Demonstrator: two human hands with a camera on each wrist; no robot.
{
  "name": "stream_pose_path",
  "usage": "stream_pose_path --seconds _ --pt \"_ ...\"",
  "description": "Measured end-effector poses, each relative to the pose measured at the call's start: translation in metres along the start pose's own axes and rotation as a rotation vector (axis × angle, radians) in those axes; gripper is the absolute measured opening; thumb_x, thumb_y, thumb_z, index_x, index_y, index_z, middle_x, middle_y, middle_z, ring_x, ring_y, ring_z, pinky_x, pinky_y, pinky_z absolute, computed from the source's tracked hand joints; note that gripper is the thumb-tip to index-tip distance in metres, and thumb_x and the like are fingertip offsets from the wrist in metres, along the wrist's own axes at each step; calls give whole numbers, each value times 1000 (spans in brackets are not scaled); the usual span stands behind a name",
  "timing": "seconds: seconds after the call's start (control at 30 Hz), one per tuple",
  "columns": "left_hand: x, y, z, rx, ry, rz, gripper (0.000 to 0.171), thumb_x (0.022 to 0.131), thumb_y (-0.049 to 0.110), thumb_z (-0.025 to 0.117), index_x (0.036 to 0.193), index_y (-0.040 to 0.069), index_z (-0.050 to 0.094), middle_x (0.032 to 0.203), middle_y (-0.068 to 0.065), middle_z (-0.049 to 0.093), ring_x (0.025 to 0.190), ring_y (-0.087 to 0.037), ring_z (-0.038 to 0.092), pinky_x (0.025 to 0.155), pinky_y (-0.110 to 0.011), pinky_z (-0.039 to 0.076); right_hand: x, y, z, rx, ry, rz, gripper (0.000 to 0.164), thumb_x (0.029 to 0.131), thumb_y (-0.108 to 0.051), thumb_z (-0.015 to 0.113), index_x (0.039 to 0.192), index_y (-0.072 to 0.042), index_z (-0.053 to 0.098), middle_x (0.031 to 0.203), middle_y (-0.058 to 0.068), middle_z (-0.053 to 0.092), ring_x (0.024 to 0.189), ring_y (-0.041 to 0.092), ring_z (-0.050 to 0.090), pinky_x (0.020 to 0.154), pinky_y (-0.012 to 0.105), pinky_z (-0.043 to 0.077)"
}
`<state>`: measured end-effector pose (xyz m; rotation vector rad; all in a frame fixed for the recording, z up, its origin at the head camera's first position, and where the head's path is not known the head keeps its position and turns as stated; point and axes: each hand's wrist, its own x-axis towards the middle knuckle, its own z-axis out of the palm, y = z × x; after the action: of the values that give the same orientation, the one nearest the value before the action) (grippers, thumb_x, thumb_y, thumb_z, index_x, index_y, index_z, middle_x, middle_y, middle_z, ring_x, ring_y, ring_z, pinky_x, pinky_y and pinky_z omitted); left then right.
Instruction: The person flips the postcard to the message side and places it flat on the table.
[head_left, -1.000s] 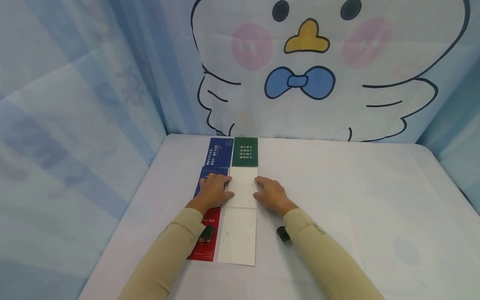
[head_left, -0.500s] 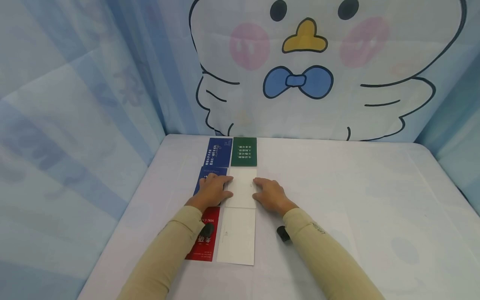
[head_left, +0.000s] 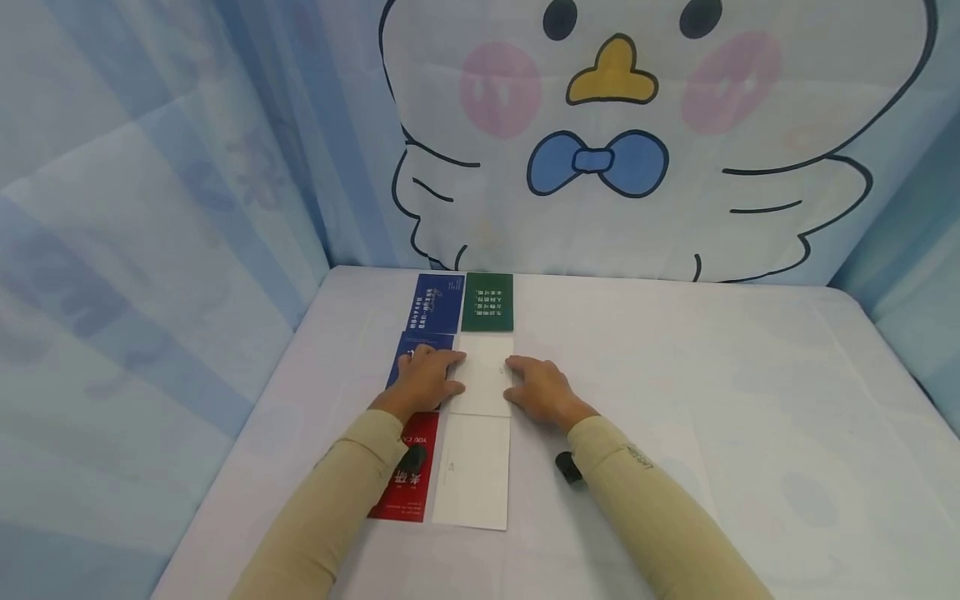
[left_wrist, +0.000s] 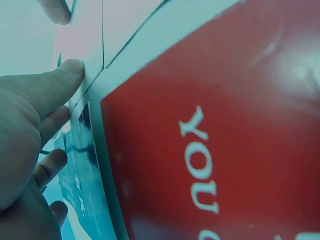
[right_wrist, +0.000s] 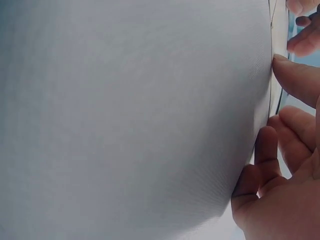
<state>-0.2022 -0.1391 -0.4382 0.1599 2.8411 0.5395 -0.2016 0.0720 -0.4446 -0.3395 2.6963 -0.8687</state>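
A white card (head_left: 483, 377) lies flat on the table between both hands. My left hand (head_left: 418, 381) reaches over a blue card (head_left: 429, 340), its thumb and index fingertip at the white card's left edge. Along the opposite edge, my right hand (head_left: 549, 390) touches the card with thumb and index fingertip. In the left wrist view, the left thumb (left_wrist: 55, 87) presses at the border of the white card. In the right wrist view, the right hand (right_wrist: 285, 170) rests low on the cloth, its other fingers loosely bent.
Beyond the white card is a green card (head_left: 487, 304), with another blue card (head_left: 437, 302) to its left. Nearer lie a second white card (head_left: 472, 471) and a red card (head_left: 420, 437), the latter partly under the left sleeve. A printed curtain (head_left: 592, 225) stands behind the table.
Both hands stay at the white card's edges, almost still. The cards hold their layout; the whole view shifts only slightly.
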Motion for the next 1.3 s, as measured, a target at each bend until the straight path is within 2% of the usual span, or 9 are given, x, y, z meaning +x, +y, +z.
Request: stream_pose_path --seconds 0.63,1.03,1.17,1.3 --pt "-1 -1 -1 -3 -6 -9 62 89 31 77 146 21 55 139 -7 56 131 -30 37 107 -53 26 1 -1 1 -37 -7 -18 57 94 -19 68 147 -4 50 151 10 48 141 33 39 115 46 30" --pt "2 0 0 -2 -18 -13 62 90 31 76 147 20 53 141 -6 56 134 -30 36 107 -51 27 2 1 0 4 -28 18 58 94 -19 67 147 -5 49 152 12 46 142 33 38 116 47 28" --pt "3 -1 -1 -29 -14 -7 64 89 30 77 147 19 53 143 -8 54 135 -31 36 109 -53 27 3 3 1 -5 -9 -8 58 93 -19 67 147 -3 49 152 13 46 142 33 38 116 47 28" --pt "6 -3 -10 -43 23 0 67 89 33 76 148 18 50 146 -11 50 138 -34 33 109 -57 24 5 4 -3 -17 57 -36 56 95 -20 65 146 -1 49 150 16 46 141 34 39 116 46 28"
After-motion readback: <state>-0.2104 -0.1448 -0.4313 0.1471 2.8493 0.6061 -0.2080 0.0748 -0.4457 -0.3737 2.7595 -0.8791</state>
